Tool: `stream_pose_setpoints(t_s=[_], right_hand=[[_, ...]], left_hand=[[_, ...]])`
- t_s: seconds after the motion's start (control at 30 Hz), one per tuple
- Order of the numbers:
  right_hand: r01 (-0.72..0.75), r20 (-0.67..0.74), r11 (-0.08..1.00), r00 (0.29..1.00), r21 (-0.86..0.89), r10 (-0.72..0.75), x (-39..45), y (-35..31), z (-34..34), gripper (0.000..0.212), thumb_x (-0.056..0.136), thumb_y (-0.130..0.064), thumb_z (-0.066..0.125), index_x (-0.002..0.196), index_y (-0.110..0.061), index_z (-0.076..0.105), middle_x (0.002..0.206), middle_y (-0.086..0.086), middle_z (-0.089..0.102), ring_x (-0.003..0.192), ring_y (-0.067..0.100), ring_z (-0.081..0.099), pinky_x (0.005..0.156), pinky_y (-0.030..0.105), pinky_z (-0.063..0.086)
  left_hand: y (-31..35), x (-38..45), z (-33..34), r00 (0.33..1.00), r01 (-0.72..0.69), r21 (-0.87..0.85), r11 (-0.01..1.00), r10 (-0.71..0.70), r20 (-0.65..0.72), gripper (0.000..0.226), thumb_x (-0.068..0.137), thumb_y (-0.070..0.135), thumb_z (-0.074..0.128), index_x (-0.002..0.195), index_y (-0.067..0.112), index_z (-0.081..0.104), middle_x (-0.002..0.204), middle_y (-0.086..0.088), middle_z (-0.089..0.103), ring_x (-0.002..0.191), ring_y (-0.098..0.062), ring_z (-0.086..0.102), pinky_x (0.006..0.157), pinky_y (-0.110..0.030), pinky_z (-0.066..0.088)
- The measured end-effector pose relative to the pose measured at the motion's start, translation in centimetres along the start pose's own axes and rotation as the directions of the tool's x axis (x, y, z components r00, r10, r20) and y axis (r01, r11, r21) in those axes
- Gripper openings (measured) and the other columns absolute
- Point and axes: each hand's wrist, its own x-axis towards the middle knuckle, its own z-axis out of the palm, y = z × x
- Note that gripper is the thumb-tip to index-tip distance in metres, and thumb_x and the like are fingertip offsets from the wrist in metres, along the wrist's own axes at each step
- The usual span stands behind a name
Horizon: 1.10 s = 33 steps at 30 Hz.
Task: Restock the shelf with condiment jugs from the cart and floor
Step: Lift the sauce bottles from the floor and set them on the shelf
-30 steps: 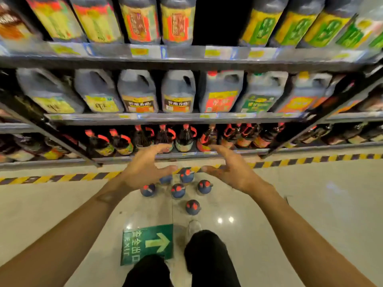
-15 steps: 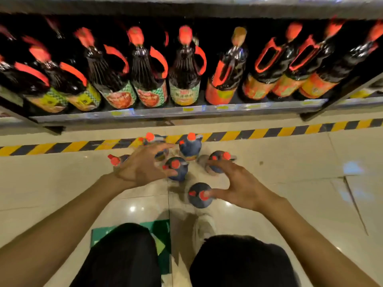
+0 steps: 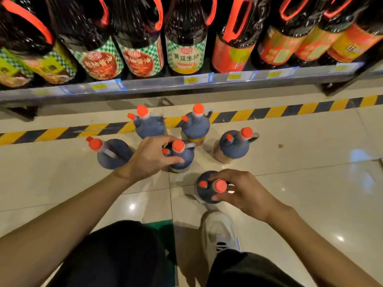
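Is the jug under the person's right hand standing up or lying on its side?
Standing upright. The jug is seen from above, its orange cap pointing up at the camera, with the right hand curled around its top.

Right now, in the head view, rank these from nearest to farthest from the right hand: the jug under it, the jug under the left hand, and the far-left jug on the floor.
From the right hand:
1. Jug under it, nearest the shoe, gripped at the neck.
2. Jug under the left hand, centre of the cluster.
3. Far-left jug, tilted, beyond the left hand.

Both hands, left (image 3: 149, 155) and right (image 3: 244, 190), grip floor jugs (image 3: 235, 147).
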Motion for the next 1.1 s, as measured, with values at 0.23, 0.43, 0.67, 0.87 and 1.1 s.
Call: stream_pose_setpoints(t_s=[0.23,0.43,0.67,0.87,1.1], right_hand=[[-0.012,-0.107,1.000,0.994,0.016,0.013,0.3,-0.2,-0.3,0.031,0.082,-0.020,0.081,0.111,-0.025,0.071,0.096,-0.035,0.059,0.085,-0.015,0.057,0.079,0.008,0.045],[-0.021,-0.144,1.000,0.989,0.017,0.023,1.9,-0.4,-0.9,0.030,0.082,-0.011,0.080,0.107,-0.024,0.070,0.091,-0.034,0.059,0.083,-0.012,0.058,0.074,0.006,0.043],[-0.098,-0.236,0.964,0.959,0.247,0.158,2.1,1.1,0.7,0.044,0.072,-0.023,0.089,0.105,-0.036,0.064,0.100,-0.026,0.067,0.096,-0.010,0.061,0.081,0.005,0.044],[-0.214,-0.165,0.874,0.936,0.436,0.311,0.9,5.6,4.7,0.098,0.056,-0.036,0.097,0.140,-0.022,0.048,0.135,-0.021,0.057,0.128,0.010,0.054,0.107,0.039,0.047],[-0.236,-0.023,0.867,0.962,0.439,0.274,3.4,7.4,4.6,0.109,0.059,-0.009,0.097,0.150,-0.023,0.038,0.150,-0.004,0.047,0.134,0.008,0.049,0.105,0.023,0.047]], left_hand=[[-1.0,0.6,-0.4,0.986,-0.033,-0.044,0.998,0.040,0.162,0.024,0.080,0.024,0.083,0.100,0.030,0.071,0.074,0.012,0.067,0.079,-0.005,0.061,0.065,-0.018,0.046],[-1.4,1.0,-0.5,0.974,-0.051,-0.050,0.997,0.060,0.217,0.043,0.078,0.030,0.085,0.119,0.022,0.073,0.097,0.002,0.076,0.092,-0.018,0.069,0.082,-0.039,0.057],[-4.2,-0.5,1.3,0.976,0.128,-0.281,0.951,-0.071,0.206,0.095,0.060,0.037,0.096,0.142,0.029,0.049,0.130,0.020,0.061,0.123,0.001,0.057,0.101,-0.027,0.053],[-6.3,-1.4,4.1,0.938,0.273,-0.293,0.917,-0.186,0.292,0.104,0.052,0.037,0.100,0.140,0.027,0.046,0.130,0.020,0.061,0.123,-0.003,0.057,0.102,-0.030,0.053],[-7.2,-0.1,5.8,0.933,0.300,-0.296,0.907,-0.214,0.290,0.092,0.049,0.036,0.099,0.129,0.029,0.054,0.119,0.021,0.066,0.105,0.004,0.065,0.087,-0.019,0.056]])
